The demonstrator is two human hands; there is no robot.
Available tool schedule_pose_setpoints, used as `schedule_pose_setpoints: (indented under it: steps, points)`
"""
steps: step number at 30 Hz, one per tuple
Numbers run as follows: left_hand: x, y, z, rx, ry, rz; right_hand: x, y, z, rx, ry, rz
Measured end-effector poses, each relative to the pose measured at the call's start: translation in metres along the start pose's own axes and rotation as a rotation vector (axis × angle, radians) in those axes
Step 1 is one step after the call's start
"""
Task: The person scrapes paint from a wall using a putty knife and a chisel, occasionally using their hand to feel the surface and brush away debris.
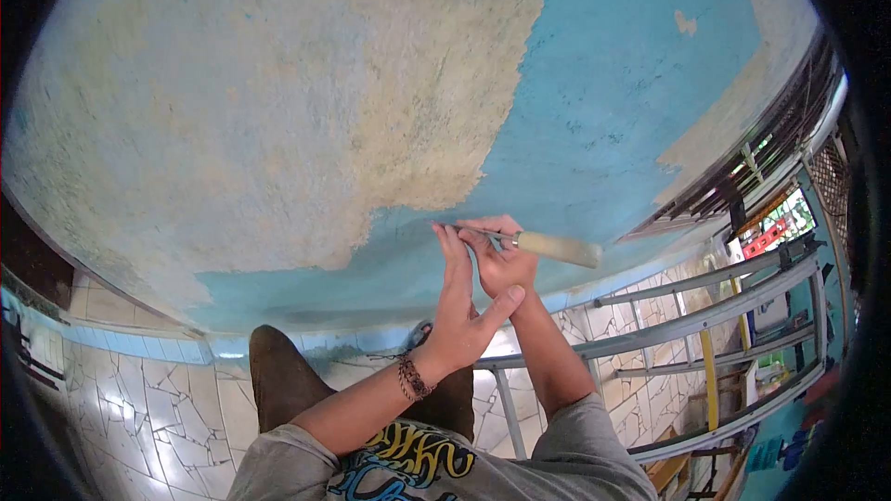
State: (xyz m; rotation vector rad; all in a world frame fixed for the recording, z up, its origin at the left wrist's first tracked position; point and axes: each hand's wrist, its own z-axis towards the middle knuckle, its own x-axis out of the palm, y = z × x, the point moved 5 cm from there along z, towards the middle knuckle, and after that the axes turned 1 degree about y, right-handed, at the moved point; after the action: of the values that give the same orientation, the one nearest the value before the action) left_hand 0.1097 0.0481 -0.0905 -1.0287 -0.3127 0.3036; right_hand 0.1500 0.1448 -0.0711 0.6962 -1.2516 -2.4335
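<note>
My right hand (507,266) is closed on a scraper (559,249) with a pale wooden handle and a thin metal blade, seen nearly edge-on. The handle points right and the blade points left, close to the wall (613,111). Stretched out beside it, the fingers of my left hand (461,315) reach up to the blade's tip, and its thumb lies across my right wrist. Blue paint covers the wall's right side and a lower strip. A ragged edge divides it from the bare, yellowish-grey patch (278,102) on the left.
A metal ladder (677,327) lies on its side to my right, over the cracked-pattern tile floor (148,417). A barred window (742,162) is at the far right. My knee (278,366) is close to the wall's base.
</note>
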Motion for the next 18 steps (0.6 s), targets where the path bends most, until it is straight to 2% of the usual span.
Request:
schedule_pose_setpoints:
  steps: [7,10,13,18]
  points:
    - [-0.001,-0.002,0.000,-0.025,0.023,-0.052,-0.001,0.007,0.000,-0.011,0.010,-0.180]
    - [-0.004,-0.003,0.000,-0.054,0.056,-0.004,-0.001,0.017,0.000,-0.027,0.009,-0.200]
    - [-0.004,-0.003,0.001,-0.038,0.059,-0.074,-0.001,0.012,0.002,0.051,0.019,-0.144]
    - [-0.006,-0.010,0.000,-0.023,0.053,-0.053,-0.005,0.014,0.001,-0.054,-0.052,-0.121]
